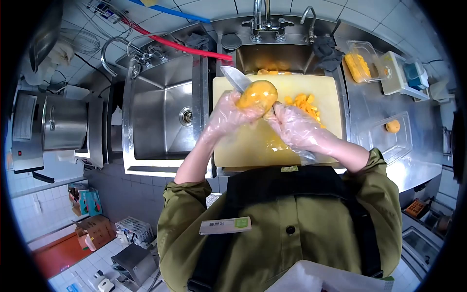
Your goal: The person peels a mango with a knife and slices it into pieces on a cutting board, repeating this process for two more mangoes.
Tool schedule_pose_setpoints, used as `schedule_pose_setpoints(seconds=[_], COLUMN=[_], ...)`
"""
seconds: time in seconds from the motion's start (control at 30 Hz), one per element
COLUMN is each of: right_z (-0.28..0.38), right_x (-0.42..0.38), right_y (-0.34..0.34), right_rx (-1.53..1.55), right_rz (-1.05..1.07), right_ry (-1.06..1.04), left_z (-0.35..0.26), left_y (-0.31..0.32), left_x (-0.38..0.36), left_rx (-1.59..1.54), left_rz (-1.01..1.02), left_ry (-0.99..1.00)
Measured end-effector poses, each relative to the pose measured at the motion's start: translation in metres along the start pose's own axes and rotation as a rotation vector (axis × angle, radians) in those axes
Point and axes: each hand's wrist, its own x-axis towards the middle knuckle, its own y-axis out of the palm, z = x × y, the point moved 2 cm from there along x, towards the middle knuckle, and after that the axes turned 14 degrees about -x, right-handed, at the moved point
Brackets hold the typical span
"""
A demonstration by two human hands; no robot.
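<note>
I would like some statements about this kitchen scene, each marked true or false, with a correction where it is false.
1. The left hand holds a peeled yellow fruit above the cutting board. True.
2. Both hands are bare. False: both wear clear plastic gloves.
3. The knife lies in the left sink. False: its blade is against the fruit, over the board, and the right hand grips its handle end.
4. Cut yellow pieces lie on the board. True.
5. The clear container on the counter is empty. False: it holds yellow fruit pieces.
</note>
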Motion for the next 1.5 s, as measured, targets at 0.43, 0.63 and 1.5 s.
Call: schedule_pose_setpoints(seconds=[0.43, 0.63, 1.5], right_z=[0.013, 0.005, -0.053], right_x=[0.029, 0.022, 0.050], right_y=[0.030, 0.051, 0.072], right_rx=[0.060, 0.133, 1.175], right_rz=[0.126, 0.067, 0.054], right_ry=[0.086, 0.016, 0.301], left_z=[0.047, 0.040, 0.072], left_y=[0.003, 0.010, 0.012], left_x=[0.019, 0.024, 0.020], left_rx=[-0.890, -0.889, -0.624], left_rz=[-0.343, -0.457, -0.351], left_ry=[0.321, 0.334, 0.074])
